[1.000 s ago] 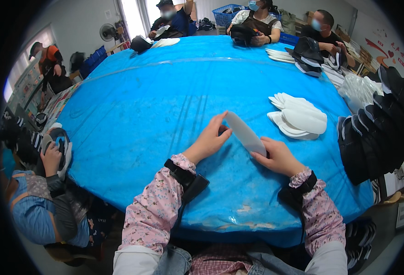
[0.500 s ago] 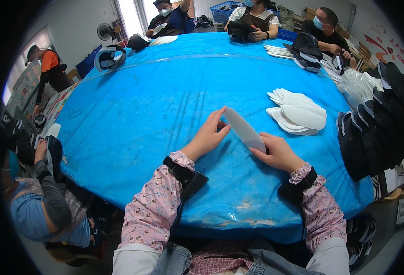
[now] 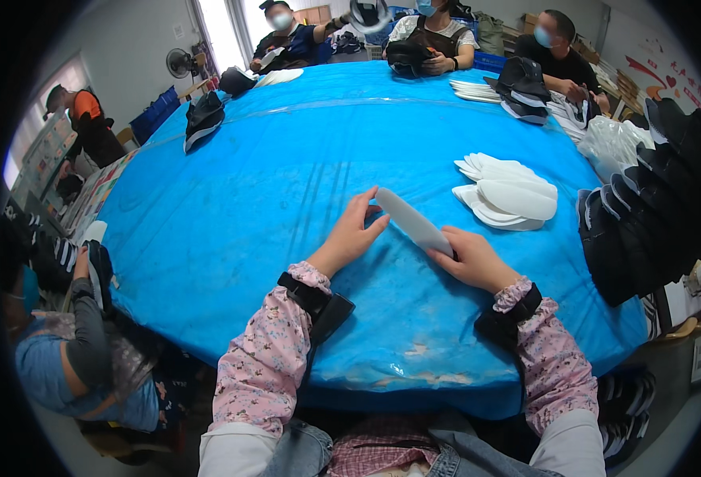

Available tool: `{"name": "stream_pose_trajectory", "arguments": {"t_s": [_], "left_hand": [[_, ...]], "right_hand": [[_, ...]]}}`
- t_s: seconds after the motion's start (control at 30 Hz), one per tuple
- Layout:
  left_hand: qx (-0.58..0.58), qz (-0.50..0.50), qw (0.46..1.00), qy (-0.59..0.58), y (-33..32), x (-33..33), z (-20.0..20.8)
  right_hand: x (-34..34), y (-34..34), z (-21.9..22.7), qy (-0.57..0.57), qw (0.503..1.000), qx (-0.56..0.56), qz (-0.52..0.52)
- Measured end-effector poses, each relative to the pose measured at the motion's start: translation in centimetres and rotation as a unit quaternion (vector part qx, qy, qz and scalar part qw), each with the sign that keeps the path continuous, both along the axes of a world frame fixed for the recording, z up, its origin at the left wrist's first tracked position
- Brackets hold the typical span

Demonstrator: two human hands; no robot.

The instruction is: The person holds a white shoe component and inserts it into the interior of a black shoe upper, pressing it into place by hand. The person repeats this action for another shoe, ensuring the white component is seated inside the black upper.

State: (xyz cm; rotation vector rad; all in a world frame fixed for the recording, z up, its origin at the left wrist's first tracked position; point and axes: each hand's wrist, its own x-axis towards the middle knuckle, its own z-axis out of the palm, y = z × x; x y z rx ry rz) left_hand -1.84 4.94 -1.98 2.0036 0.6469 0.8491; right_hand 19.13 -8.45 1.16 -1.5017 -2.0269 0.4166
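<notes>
My left hand (image 3: 346, 234) has its fingertips on the upper end of a white insole (image 3: 411, 219), thumb held a little apart from it. At the lower right end of that insole, my right hand (image 3: 474, 259) grips it between thumb and fingers. The insole is tilted above the blue-covered table (image 3: 279, 199), its far end to the left. To the right of my hands lies a fanned pile of white insoles (image 3: 517, 195). Both my wrists carry black straps with small boxes over pink flowered sleeves.
A tall row of black shoe uppers (image 3: 644, 215) lines the right edge, near a clear plastic bag (image 3: 617, 147). Black shoe uppers (image 3: 204, 121) and more white insoles (image 3: 478, 91) sit farther off. Several people are around the table; one person's arm (image 3: 86, 278) is at the left.
My hands and the insole shift slightly left in the picture, with the hold unchanged. A person opposite now stretches an arm towards a ring-shaped shoe piece. The far-left shoe upper looks different.
</notes>
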Motion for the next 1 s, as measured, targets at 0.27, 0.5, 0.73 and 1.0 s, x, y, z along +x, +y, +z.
{"name": "stream_pose_trajectory", "arguments": {"t_s": [0.27, 0.5, 0.73, 1.0], "left_hand": [[0.055, 0.014, 0.998, 0.027, 0.0, 1.0, 0.1], [0.019, 0.057, 0.998, -0.022, 0.3, 0.4, -1.1], [-0.095, 0.05, 0.987, -0.122, 0.3, 0.2, 0.7], [-0.148, 0.025, 0.974, -0.172, -0.8, 1.1, 1.6]], "right_hand": [[0.6, 0.2, 0.0, 0.005, 1.0, 0.027, 0.006], [-0.7, -0.1, 0.6, 0.096, 0.995, 0.027, -0.022], [-0.4, -0.3, 0.1, 0.119, 0.99, -0.048, -0.059], [0.0, 0.8, 0.0, 0.106, 0.991, -0.038, -0.067]]}}
